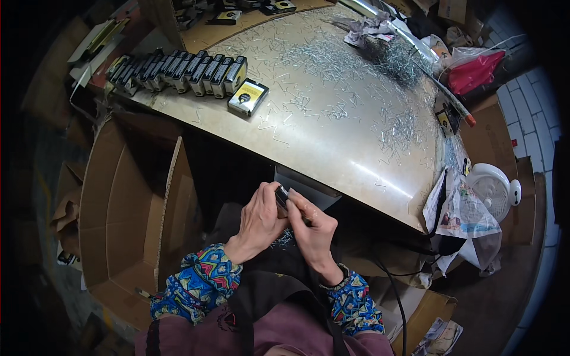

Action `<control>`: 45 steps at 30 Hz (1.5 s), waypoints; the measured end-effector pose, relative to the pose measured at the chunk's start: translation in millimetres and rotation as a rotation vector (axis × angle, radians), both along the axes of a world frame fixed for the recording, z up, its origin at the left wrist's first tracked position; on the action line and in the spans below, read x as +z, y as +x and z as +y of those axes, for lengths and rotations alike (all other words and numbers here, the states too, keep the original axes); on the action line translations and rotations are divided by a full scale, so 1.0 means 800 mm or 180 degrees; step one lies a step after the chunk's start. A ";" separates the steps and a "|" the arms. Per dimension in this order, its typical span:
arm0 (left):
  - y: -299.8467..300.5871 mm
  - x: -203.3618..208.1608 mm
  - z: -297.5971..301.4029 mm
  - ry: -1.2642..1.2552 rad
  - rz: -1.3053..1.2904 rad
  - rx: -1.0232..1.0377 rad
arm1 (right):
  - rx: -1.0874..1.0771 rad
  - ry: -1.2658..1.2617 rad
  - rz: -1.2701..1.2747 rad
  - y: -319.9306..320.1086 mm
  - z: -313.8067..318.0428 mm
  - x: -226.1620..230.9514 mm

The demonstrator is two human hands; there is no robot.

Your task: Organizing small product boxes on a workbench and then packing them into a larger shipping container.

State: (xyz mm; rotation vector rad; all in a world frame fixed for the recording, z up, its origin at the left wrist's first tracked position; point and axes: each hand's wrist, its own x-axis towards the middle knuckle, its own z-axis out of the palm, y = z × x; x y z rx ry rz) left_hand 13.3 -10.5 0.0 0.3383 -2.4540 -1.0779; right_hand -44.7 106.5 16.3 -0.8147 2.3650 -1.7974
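1. Dark case [281,194], small and mostly covered: clasped between left hand [258,218] and right hand [312,231], in front of the body and just short of the table [350,160], seemingly below its near edge.
2. Lying at the fingertips of both hands: to the right of the left fingers, to the upper left of the right hand's knuckles. Touching both; neither clearly nearer.
3. Visible long edge slanting from upper left to lower right. Cannot tell the full long axis, with so much hidden behind fingers.
4. Left grip: closed around the case's left side and top end. Right grip: thumb and fingertips together against its right side. Another dark bit showing under the right fingers; too hidden to name.
5. On the case: a pale mark near the top, too small to read.
6. Away from the grip, to the upper left on the table: a lone box [248,98], lying flat, with a yellow and white label bearing a dark shape; just beside it, a row of boxes [178,70] with pale bands along dark edges. Lettering too small to make out.
7. Farther right: printed newspaper [469,216], colour picture visible, text not legible.
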 end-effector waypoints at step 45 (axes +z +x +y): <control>-0.371 0.090 -0.435 -0.0885 -0.1897 0.0453 | 0.0118 0.2337 0.2401 -0.294 -0.066 -0.026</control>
